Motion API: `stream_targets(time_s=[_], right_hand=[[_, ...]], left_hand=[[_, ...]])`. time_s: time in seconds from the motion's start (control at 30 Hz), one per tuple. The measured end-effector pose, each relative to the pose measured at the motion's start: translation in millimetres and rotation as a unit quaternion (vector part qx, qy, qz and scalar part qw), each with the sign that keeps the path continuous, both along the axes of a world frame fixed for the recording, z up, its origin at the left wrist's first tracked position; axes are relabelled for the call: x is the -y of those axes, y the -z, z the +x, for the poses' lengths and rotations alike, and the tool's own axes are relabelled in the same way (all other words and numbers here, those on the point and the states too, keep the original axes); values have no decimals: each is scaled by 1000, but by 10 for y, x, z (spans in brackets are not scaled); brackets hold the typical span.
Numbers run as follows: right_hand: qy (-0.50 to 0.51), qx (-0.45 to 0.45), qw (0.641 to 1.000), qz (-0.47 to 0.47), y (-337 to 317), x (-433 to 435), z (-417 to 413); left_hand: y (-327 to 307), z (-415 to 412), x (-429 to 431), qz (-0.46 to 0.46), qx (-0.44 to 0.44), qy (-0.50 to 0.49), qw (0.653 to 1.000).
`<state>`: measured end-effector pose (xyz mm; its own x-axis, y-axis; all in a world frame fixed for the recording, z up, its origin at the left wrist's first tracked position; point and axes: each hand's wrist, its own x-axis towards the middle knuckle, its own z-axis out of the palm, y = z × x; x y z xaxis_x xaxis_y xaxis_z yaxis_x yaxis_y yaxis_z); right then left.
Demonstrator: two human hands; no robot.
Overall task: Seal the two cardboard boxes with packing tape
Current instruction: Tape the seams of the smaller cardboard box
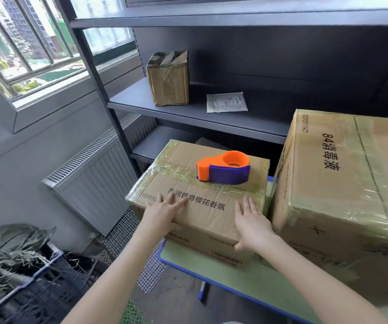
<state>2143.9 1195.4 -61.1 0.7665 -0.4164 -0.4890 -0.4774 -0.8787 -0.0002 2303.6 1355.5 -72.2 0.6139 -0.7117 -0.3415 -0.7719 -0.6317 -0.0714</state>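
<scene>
A low cardboard box (202, 190) with printed characters sits on a green table (270, 279), its flaps closed and clear tape across the top seam. An orange and blue tape dispenser (224, 168) rests on its lid. My left hand (163, 212) lies flat with straight fingers on the box's near top edge at the left. My right hand (251, 222) lies flat on the same edge at the right. A taller cardboard box (342, 181) stands just to the right, also closed and covered with shiny tape.
A dark metal shelf unit (188, 111) stands behind, holding a small taped box (168, 78) and a white packet (227, 102). A radiator (94, 183) is on the left wall. A dark crate of dried plant matter (17, 272) sits at lower left.
</scene>
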Motion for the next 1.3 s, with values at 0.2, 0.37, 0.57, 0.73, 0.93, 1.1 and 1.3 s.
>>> stream_targets(time_s=[0.2, 0.37, 0.57, 0.73, 0.93, 1.1, 1.3], right_hand=[[20, -18, 999, -23, -43, 181, -187], [33, -12, 999, -24, -10, 292, -430], [29, 4, 999, -34, 35, 322, -616], [25, 20, 999, -33, 47, 325, -735], [25, 29, 999, -25, 20, 299, -766], [99, 55, 993, 21, -53, 297, -664], [91, 305, 943, -99, -112, 280, -354]], left_hand=[[11, -162, 313, 27, -9, 23, 999], [36, -349, 441, 32, 24, 51, 998], [59, -517, 476, 39, 39, 53, 997], [66, -600, 468, 39, 36, 57, 997], [-12, -619, 418, 29, 40, 67, 997], [-179, -549, 458, -50, 24, 18, 998], [-166, -424, 623, -151, 10, -14, 988]])
